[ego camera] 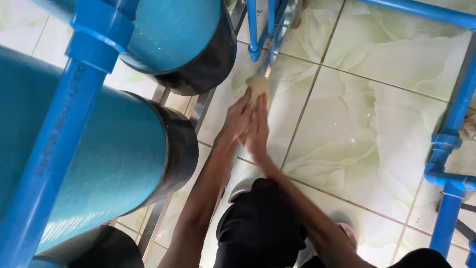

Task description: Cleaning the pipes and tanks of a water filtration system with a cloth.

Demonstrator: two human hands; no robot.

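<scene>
Both my hands reach down toward the tiled floor, pressed side by side. My left hand [235, 121] and my right hand [258, 130] together hold a small pale yellowish pad or cloth [257, 88], which sticks out past the fingertips. The pad touches the lower end of a slanted metal frame rail [275, 43]. Both hands are motion-blurred. My knees in black trousers [260, 226] show below.
Large teal cylindrical tanks with black bases [163, 144] stand at left on a metal rack. Blue plastic pipes [448, 164] run along the right edge and the top. A blue vertical pipe [54, 144] is close at left. The floor is glossy pale green marble-patterned tile [377, 119].
</scene>
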